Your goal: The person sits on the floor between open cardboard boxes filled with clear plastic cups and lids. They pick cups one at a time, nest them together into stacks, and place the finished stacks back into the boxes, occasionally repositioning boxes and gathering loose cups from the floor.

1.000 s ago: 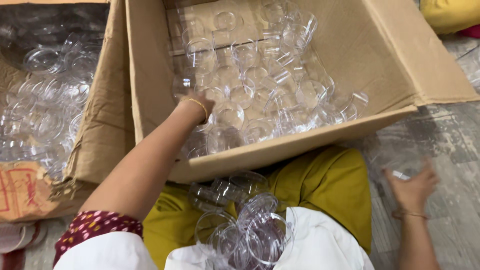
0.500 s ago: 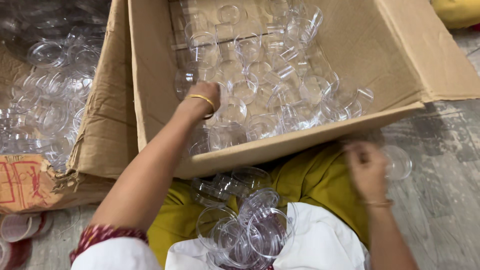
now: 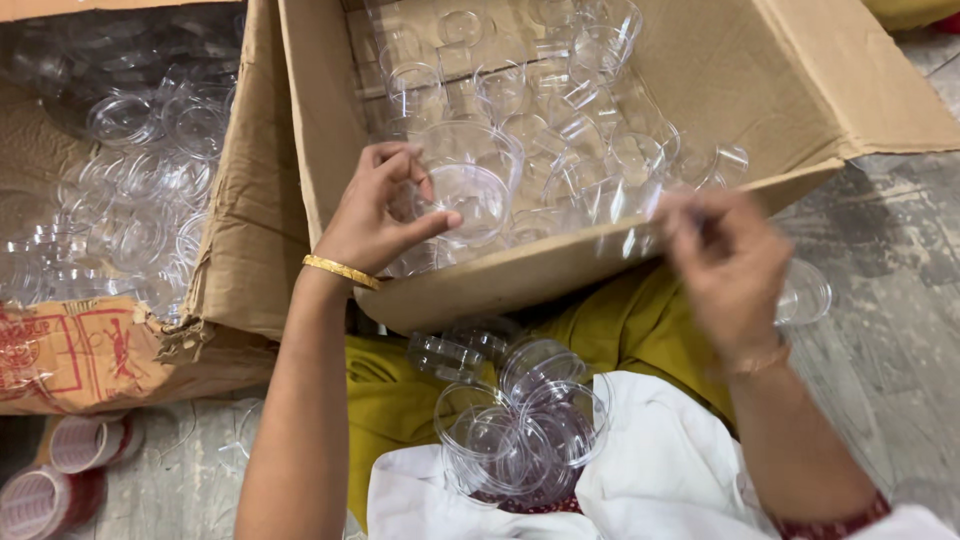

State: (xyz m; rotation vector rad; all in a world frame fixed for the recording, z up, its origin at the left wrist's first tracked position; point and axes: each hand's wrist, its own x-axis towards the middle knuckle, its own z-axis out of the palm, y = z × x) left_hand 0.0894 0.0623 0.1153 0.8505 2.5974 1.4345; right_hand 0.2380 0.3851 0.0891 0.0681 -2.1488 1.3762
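Biggest of all, a big brown box (image 3: 860,90), open on top and packed with see-through plastic cups. To the left of the big brown box, touching its flap, a second box (image 3: 250,230) with more of the same inside. Under and to the right of the big brown box, a grey floor (image 3: 880,330). Just below the big brown box, a lap in yellow cloth (image 3: 400,400) with a white cloth (image 3: 680,470) over it. On that lap, right under the box's front wall, a little heap of cups (image 3: 520,430). Down at the far left below the big brown box, some tape rolls (image 3: 85,440). Then the left hand (image 3: 375,215), up over the box's front wall, with a gold bangle (image 3: 340,270) at the wrist. Grip closed around one clear cup (image 3: 470,200), thumb on the rim and fingers round the side, just inside the box. Then the right hand (image 3: 725,265), at the box's front wall on the right side, all blurry. Cannot tell if that grip is wide, narrow or holding something. Close by it, one more small clear piece (image 3: 805,292) over the floor. Could go badly with a hard squeeze: thin plastic, easy to crack or dent. Could also slip, being so smooth, and drop onto the heap. Might tip the heap off the lap with one bump of an arm.
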